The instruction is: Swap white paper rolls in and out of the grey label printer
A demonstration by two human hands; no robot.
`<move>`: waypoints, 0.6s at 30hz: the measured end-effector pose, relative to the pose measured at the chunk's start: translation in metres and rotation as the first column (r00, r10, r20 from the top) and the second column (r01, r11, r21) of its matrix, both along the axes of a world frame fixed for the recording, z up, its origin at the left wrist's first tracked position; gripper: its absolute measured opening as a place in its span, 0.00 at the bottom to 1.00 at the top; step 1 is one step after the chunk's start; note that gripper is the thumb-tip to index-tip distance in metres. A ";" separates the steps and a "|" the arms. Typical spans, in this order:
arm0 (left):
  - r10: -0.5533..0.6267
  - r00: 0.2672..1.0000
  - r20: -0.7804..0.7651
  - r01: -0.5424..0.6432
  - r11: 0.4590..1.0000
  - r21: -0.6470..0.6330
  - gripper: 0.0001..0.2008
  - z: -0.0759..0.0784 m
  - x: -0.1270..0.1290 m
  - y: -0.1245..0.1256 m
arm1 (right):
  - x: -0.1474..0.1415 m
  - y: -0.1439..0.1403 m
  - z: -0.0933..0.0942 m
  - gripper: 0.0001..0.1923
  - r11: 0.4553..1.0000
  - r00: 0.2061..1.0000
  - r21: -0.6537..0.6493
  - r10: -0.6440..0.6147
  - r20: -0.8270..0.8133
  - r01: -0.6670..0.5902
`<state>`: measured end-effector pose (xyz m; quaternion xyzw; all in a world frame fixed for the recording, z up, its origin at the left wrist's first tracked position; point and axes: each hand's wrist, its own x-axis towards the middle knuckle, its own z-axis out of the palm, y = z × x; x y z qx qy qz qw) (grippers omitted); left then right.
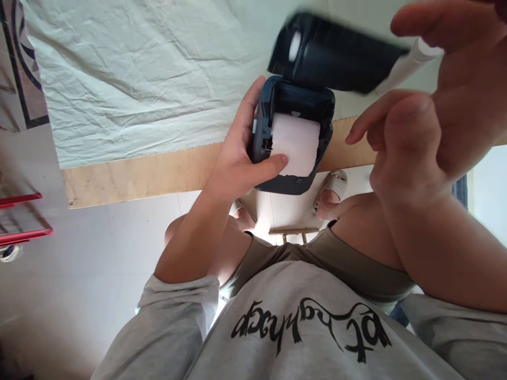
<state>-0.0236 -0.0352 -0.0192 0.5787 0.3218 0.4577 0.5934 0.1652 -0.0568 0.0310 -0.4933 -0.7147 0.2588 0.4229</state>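
My left hand (247, 153) grips a small dark portable printer (273, 184) from its left side. Its thumb lies on the white paper (297, 142) inside the printer's compartment. The black lid (332, 53) is hinged up, slightly blurred. To the right, my right hand (439, 111) is raised apart from the printer, fingers spread and partly bent, with nothing seen in its grasp. Between the lid and that hand shows a white cylindrical thing (415, 58), partly hidden; what it is, I cannot make out.
A wrinkled pale green cloth (138, 74) covers the table, whose bare wooden edge (138, 177) faces me. Red-edged rack bars (24, 235) stand at the far left. Below are my legs, sandalled feet (330, 190) and a wooden stool-like frame (293, 232).
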 end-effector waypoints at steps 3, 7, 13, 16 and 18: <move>0.001 0.999 -0.037 -0.002 0.999 -0.032 0.40 0.003 -0.001 -0.002 | -0.003 -0.001 0.001 0.19 0.986 0.994 0.141 -0.094 0.056 0.086; 0.008 1.000 -0.012 -0.009 0.999 -0.053 0.38 0.008 0.001 -0.005 | -0.005 0.000 -0.005 0.21 0.999 0.980 -0.007 0.042 0.194 -0.041; 0.038 0.995 0.091 -0.031 0.996 -0.083 0.29 0.012 0.007 -0.009 | -0.003 0.004 -0.014 0.28 0.971 0.981 -0.221 0.121 0.151 -0.086; 0.080 0.992 0.097 -0.072 0.994 -0.078 0.23 0.014 0.009 -0.011 | -0.003 0.008 -0.019 0.34 0.957 0.977 -0.264 0.164 0.139 -0.123; 0.096 0.991 0.092 -0.087 0.992 -0.090 0.20 0.015 0.009 -0.011 | -0.002 0.010 -0.021 0.35 0.953 0.975 -0.264 0.183 0.123 -0.146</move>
